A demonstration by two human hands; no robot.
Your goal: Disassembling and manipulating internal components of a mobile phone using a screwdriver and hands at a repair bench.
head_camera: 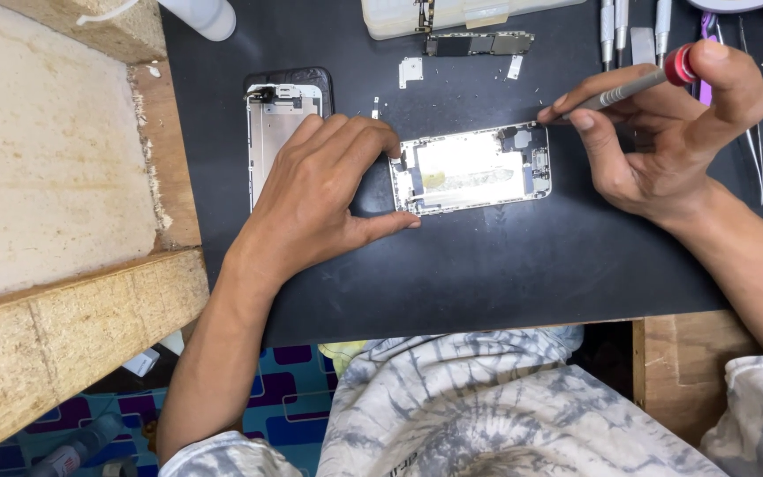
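Observation:
An opened phone housing (474, 169) lies on the black work mat (487, 265), its inside bare and silvery. My left hand (320, 196) rests on the mat and steadies the housing's left end with thumb and fingertips. My right hand (664, 132) holds a thin metal screwdriver (624, 88) with a red cap. Its tip touches the housing's upper right corner. A detached phone screen panel (271, 124) lies face down just left of my left hand, partly hidden by it.
A long circuit board (479, 43) and small metal shields (411, 71) lie at the back. A pale plastic parts box (461, 13), more screwdrivers (615, 26) and tweezers (752, 141) sit along the far edge. Rough wooden blocks (64, 300) border the mat's left.

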